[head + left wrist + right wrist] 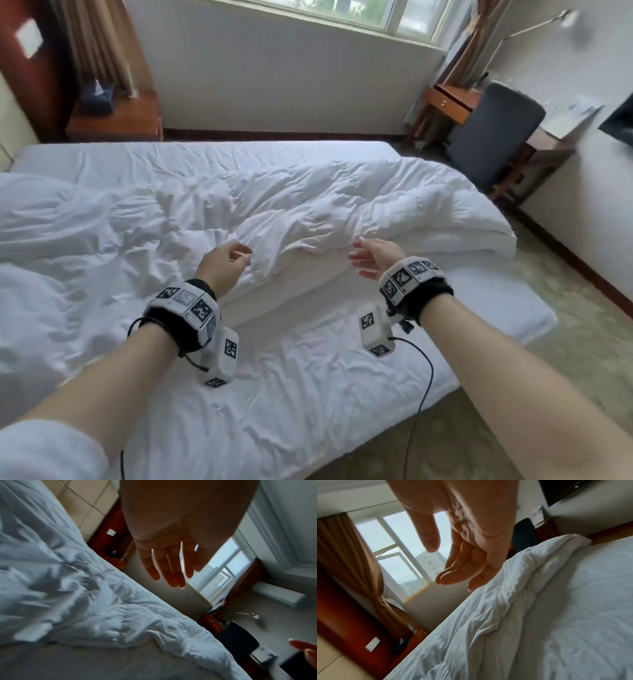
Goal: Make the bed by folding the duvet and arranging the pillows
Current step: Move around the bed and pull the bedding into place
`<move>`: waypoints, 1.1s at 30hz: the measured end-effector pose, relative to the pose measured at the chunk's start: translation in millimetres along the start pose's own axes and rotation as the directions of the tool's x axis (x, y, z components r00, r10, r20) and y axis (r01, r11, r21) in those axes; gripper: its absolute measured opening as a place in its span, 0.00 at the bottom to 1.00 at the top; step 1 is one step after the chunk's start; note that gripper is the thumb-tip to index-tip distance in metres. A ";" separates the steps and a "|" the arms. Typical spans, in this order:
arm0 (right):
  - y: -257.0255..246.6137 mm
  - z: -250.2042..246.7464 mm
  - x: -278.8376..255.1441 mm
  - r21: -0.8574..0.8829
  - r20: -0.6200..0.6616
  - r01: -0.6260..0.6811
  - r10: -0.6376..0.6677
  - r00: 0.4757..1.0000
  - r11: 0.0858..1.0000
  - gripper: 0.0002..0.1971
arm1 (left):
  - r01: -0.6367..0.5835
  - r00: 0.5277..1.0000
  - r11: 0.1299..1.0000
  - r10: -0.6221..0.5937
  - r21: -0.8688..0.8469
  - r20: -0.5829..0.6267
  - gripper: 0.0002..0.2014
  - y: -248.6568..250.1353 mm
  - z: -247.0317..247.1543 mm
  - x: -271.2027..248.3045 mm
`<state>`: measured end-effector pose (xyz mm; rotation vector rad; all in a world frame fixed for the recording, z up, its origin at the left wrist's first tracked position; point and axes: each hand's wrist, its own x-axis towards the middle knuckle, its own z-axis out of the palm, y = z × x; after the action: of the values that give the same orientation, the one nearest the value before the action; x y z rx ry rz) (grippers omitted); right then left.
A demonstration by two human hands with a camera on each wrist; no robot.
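Observation:
A crumpled white duvet (274,205) lies across the middle of the bed (308,377), folded back so the bare sheet shows at the near side. The duvet (77,595) fills the lower left of the left wrist view; in the right wrist view the duvet (488,615) runs diagonally. My left hand (226,263) hovers just above the duvet's near edge, fingers relaxed and holding nothing. My right hand (373,258) hovers beside it, palm facing left, fingers straight and empty. Left hand (164,563) and right hand (462,568) both show loose fingers. No pillow is clearly visible.
A wooden nightstand (116,118) with a tissue box stands at the far left by the curtain. At the right stand a dark chair (493,137) and a wooden desk (448,99). A window (342,13) runs along the far wall. Patterned carpet (565,342) lies right of the bed.

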<state>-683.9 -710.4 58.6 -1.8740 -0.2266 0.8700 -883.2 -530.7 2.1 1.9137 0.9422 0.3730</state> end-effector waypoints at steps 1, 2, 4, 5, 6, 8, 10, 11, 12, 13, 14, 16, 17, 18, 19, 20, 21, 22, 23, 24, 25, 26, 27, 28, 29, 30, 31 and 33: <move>9.4 -28.5 -3.8 0.032 -0.025 0.007 -0.006 1.000 0.999 0.10 | -0.034 0.999 0.999 0.034 0.002 0.018 0.10 20.1 22.5 -1.7; 18.0 -55.0 -7.9 0.059 -0.045 0.010 -0.008 0.999 0.998 0.10 | -0.063 0.997 0.998 0.063 -0.001 0.032 0.10 39.0 44.1 -4.0; 36.6 -120.3 -18.0 0.109 -0.081 0.017 -0.008 0.997 0.994 0.11 | -0.117 0.991 0.993 0.117 -0.015 0.057 0.10 81.9 98.6 -10.4; 45.2 -149.9 -20.7 0.131 -0.100 0.024 -0.011 0.995 0.991 0.11 | -0.127 0.989 0.992 0.129 -0.026 0.068 0.10 99.5 122.6 -12.3; 54.1 -180.7 -23.7 0.156 -0.117 0.029 -0.011 0.993 0.987 0.11 | -0.133 0.987 0.990 0.136 -0.037 0.085 0.11 117.0 148.0 -14.7; 76.0 -257.9 -31.4 0.209 -0.162 0.043 -0.009 0.987 0.977 0.11 | -0.146 0.981 0.987 0.153 -0.062 0.117 0.11 156.4 214.2 -21.7; 101.1 -332.5 -36.5 0.254 -0.227 0.057 0.002 0.974 0.965 0.12 | -0.188 0.969 0.979 0.197 -0.075 0.148 0.11 195.3 280.2 -29.4; 111.4 -362.1 -37.7 0.267 -0.252 0.055 0.015 0.967 0.962 0.12 | -0.201 0.962 0.976 0.212 -0.079 0.170 0.10 210.4 306.5 -33.9; 121.2 -391.1 -39.5 0.282 -0.278 0.050 0.031 0.960 0.958 0.13 | -0.214 0.954 0.973 0.227 -0.082 0.198 0.09 226.4 333.7 -38.7; 131.4 -417.5 -39.9 0.291 -0.303 0.042 0.050 0.952 0.956 0.13 | -0.228 0.944 0.970 0.241 -0.085 0.226 0.08 240.7 358.3 -42.7; 139.8 -441.5 -40.0 0.297 -0.321 0.030 0.071 0.944 0.954 0.13 | -0.241 0.934 0.967 0.254 -0.083 0.250 0.06 254.4 381.5 -45.5; 154.5 -497.3 -33.1 0.309 -0.362 0.025 0.093 0.928 0.951 0.14 | -0.263 0.919 0.960 0.280 -0.095 0.278 0.05 288.2 435.3 -39.8; 160.3 -519.4 -26.4 0.320 -0.379 0.029 0.100 0.920 0.947 0.14 | -0.261 0.918 0.960 0.280 -0.105 0.282 0.05 300.3 456.3 -34.1; 164.9 -540.6 -19.1 0.336 -0.391 0.026 0.114 0.913 0.941 0.14 | -0.263 0.914 0.960 0.281 -0.099 0.292 0.06 311.8 478.2 -27.2; 171.4 -564.3 -10.3 0.354 -0.406 0.024 0.130 0.905 0.935 0.14 | -0.266 0.909 0.959 0.283 -0.097 0.307 0.07 324.1 504.6 -19.1; 175.3 -579.8 -3.8 0.366 -0.413 0.021 0.142 0.900 0.930 0.14 | -0.265 0.906 0.960 0.279 -0.089 0.317 0.08 331.8 523.4 -12.7; 180.1 -605.8 9.5 0.371 -0.425 0.020 0.150 0.893 0.928 0.14 | -0.263 0.904 0.961 0.277 -0.087 0.327 0.09 344.2 553.1 -1.3; 184.1 -626.0 19.4 0.374 -0.436 0.025 0.151 0.887 0.927 0.14 | -0.254 0.900 0.963 0.271 -0.093 0.342 0.10 353.7 575.6 7.3; 186.7 -636.9 26.3 0.375 -0.437 0.018 0.160 0.885 0.927 0.14 | -0.249 0.897 0.963 0.268 -0.100 0.351 0.10 358.8 586.5 12.2; 188.4 -658.2 38.8 0.377 -0.441 0.010 0.170 0.881 0.926 0.14 | -0.245 0.892 0.964 0.267 -0.107 0.366 0.11 370.0 611.4 24.3; 188.7 -687.6 57.6 0.378 -0.466 0.019 0.172 0.868 0.926 0.14 | -0.241 0.889 0.964 0.266 -0.115 0.372 0.11 384.3 645.5 43.2; 186.7 -714.4 74.8 0.374 -0.489 0.030 0.169 0.856 0.927 0.14 | -0.234 0.889 0.965 0.263 -0.122 0.374 0.11 398.1 673.7 60.8; 184.0 -737.6 88.3 0.367 -0.505 0.026 0.176 0.845 0.930 0.14 | -0.228 0.889 0.966 0.258 -0.122 0.379 0.11 411.7 694.8 74.7; 178.7 -761.1 101.4 0.364 -0.521 0.022 0.184 0.833 0.931 0.14 | -0.220 0.887 0.968 0.250 -0.121 0.387 0.11 427.5 716.5 88.2; 173.4 -784.0 114.8 0.355 -0.531 0.017 0.187 0.826 0.935 0.14 | -0.215 0.889 0.969 0.245 -0.121 0.388 0.11 442.3 737.2 100.8; 167.1 -808.8 130.0 0.343 -0.542 0.010 0.189 0.819 0.939 0.14 | -0.207 0.892 0.971 0.238 -0.120 0.385 0.12 458.8 759.7 114.0; 161.8 -831.1 144.0 0.331 -0.550 0.000 0.193 0.813 0.944 0.14 | -0.205 0.892 0.971 0.237 -0.121 0.384 0.12 474.3 779.2 125.4; 151.0 -869.3 171.0 0.309 -0.536 -0.020 0.191 0.822 0.951 0.13 | -0.211 0.887 0.970 0.242 -0.120 0.394 0.12 505.6 809.8 142.9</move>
<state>-23.2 -1319.6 46.0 -1.7853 0.3621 0.3592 -73.7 -1056.6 -2.4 1.9365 0.4246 0.1295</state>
